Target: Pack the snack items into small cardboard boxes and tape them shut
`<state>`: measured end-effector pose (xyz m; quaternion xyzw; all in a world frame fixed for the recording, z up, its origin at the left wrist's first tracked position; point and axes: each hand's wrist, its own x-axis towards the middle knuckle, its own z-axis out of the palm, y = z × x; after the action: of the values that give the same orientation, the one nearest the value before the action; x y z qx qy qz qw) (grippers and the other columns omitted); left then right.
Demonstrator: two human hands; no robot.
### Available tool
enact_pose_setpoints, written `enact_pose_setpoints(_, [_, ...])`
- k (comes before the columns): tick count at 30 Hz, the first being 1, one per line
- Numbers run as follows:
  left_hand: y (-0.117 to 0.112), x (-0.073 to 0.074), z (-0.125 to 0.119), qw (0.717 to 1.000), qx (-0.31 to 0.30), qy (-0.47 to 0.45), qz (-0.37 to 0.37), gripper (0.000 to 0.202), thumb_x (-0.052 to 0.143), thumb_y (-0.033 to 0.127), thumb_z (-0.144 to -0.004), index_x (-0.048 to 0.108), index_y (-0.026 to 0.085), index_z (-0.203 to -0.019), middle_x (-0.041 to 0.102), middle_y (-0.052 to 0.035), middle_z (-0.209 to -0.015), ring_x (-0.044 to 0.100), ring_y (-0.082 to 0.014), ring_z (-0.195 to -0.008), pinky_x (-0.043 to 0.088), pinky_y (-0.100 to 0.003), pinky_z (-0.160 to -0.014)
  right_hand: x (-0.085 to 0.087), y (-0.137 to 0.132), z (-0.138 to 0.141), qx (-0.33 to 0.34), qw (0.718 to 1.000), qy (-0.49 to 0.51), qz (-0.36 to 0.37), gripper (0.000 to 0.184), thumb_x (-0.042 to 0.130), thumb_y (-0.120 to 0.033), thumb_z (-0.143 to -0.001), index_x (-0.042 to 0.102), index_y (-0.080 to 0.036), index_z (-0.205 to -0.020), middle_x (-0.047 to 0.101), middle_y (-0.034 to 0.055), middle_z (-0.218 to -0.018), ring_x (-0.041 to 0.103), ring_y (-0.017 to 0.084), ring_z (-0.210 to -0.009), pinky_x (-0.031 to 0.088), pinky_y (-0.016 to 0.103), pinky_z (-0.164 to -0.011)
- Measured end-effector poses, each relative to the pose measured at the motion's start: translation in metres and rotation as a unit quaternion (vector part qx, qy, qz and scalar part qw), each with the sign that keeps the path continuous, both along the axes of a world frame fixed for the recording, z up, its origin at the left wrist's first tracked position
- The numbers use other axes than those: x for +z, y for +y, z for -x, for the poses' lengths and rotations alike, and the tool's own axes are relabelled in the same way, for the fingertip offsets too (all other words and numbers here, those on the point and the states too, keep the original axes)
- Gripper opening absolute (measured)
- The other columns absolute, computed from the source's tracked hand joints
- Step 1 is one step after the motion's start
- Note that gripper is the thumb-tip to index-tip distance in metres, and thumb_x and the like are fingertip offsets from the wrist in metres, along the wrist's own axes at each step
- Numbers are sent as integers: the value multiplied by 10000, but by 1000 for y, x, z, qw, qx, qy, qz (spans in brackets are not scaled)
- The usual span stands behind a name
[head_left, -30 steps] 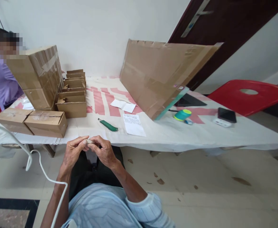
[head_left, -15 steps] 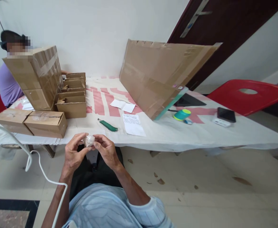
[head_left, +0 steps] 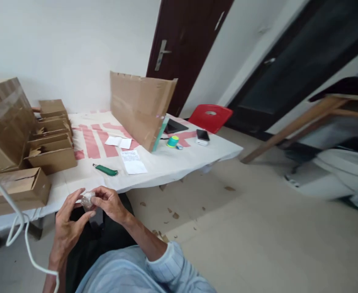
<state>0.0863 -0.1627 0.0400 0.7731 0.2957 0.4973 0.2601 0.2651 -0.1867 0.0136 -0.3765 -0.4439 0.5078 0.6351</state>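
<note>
Between my hands, just off the table's front edge and above my lap, is a small whitish lump of shiny clear plastic (head_left: 88, 199); its exact kind is hard to make out. My right hand (head_left: 110, 205) pinches it with thumb and fingers from the right. Curved around its left side is my left hand (head_left: 67, 221), fingertips at its upper edge and the thumb lower down. Nearest on the table lies a green utility knife (head_left: 106, 169). To the right of the knife is a white sheet with printed marks (head_left: 133, 162).
Open cardboard boxes (head_left: 53, 156) stand in a row on the left, beside stacked large cartons (head_left: 6, 118). A cardboard panel (head_left: 139, 108) leans upright at the back. Farther right are a teal and yellow cylinder (head_left: 172, 141), a phone (head_left: 202, 135) and a red chair (head_left: 211, 118). A white cable (head_left: 29, 244) hangs at left.
My view has swung to the right, so the table things appear farther left and the person at left is mostly out of sight. Both hands still hold the plastic lump, which is turned slightly.
</note>
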Motion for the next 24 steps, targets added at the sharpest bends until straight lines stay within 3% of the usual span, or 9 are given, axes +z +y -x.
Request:
enact_pose_setpoints(3, [3,-5,1,1000,-2,10,21,540,836,451,-904,705,266,-1393,733,-119,-1365,787,-256,-1036,713,-396,-829,-12,4,-35,-86,995,-39,-9,468,871,-597,-768,732,-203,-979,741,-1,-805,670,142,-666,602,271,-644])
enact_pose_setpoints(5, [5,-8,4,1000,15,8,26,454,807,433,-928,737,255,-1340,740,-116,-1324,791,-240,-988,713,-381,-804,-19,7,-75,-177,981,-75,-14,435,854,-562,-768,738,-199,-977,727,-7,-793,644,137,-670,570,259,-630])
enact_pose_setpoints(7, [7,-10,7,999,27,5,34,392,799,433,-929,771,243,-1271,751,-112,-1275,789,-226,-949,710,-358,-771,-23,11,-126,-277,953,-118,-11,440,824,-572,-757,730,-185,-945,708,-8,-768,609,136,-664,534,256,-619])
enact_pose_setpoints(10, [9,-12,8,998,30,8,50,364,795,466,-917,803,233,-1197,767,-106,-1208,786,-216,-901,702,-331,-731,-23,19,-208,-419,883,-211,38,475,770,-630,-745,687,-179,-872,651,-30,-702,558,135,-655,506,270,-635])
enact_pose_setpoints(14, [10,-12,2,998,24,22,62,374,783,503,-910,826,232,-1165,778,-111,-1179,786,-215,-868,697,-325,-715,-20,29,-287,-468,847,-238,81,329,751,-492,-813,597,-231,-686,641,40,-640,605,204,-721,494,349,-723])
enact_pose_setpoints(19, [11,-12,-1,997,24,38,69,353,788,488,-903,834,240,-1150,784,-110,-1181,783,-212,-865,699,-337,-734,-32,43,-320,-477,824,-266,148,290,791,-304,-704,554,-280,-538,690,142,-655,676,362,-843,486,477,-832])
enact_pose_setpoints(24, [11,-15,1,997,16,46,63,332,781,461,-910,835,241,-1153,788,-105,-1171,781,-213,-880,688,-328,-732,-43,44,-328,-479,812,-295,153,244,748,-345,-740,607,-261,-559,704,175,-704,679,387,-927,485,476,-877])
